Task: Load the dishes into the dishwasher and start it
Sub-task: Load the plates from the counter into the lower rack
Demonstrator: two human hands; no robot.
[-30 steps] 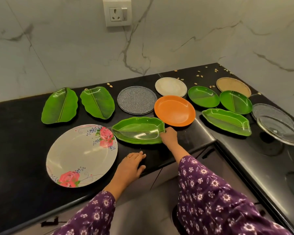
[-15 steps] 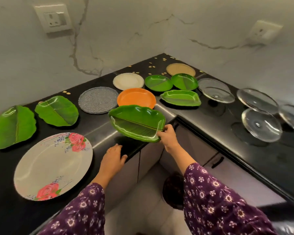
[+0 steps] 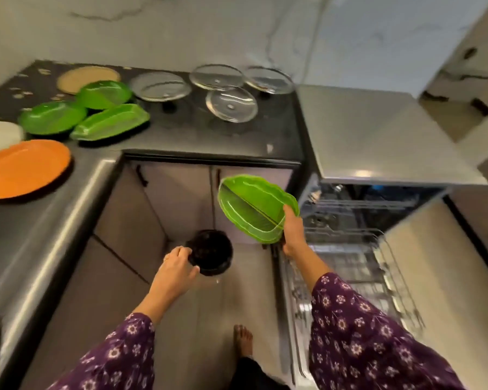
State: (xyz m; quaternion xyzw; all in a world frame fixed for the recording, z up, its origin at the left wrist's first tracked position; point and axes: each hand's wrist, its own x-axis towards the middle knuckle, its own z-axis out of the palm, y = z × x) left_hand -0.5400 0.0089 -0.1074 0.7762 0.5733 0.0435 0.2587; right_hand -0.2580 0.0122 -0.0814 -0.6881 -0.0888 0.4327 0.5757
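Note:
My right hand (image 3: 292, 232) grips a green leaf-shaped plate (image 3: 254, 209) by its near end, tilted in the air just left of the open dishwasher (image 3: 378, 198). Its lower wire rack (image 3: 347, 266) is pulled out below and to the right of the plate. My left hand (image 3: 175, 267) hangs over the floor with loosely curled fingers, holding nothing. On the black counter (image 3: 181, 136) stay an orange plate (image 3: 26, 167), three green plates (image 3: 110, 122), a tan plate (image 3: 88, 77) and several glass plates (image 3: 231, 104).
A dark round bin (image 3: 210, 256) stands on the floor in the cabinet corner, just beyond my left hand. My bare foot (image 3: 244, 340) is on the tiles beside the rack. The dishwasher's steel top (image 3: 372, 130) lies right of the counter.
I have turned right from the counter to the dishwasher. The green leaf plate has been lifted off the counter and carried over in my right hand. My left hand came off the counter edge.

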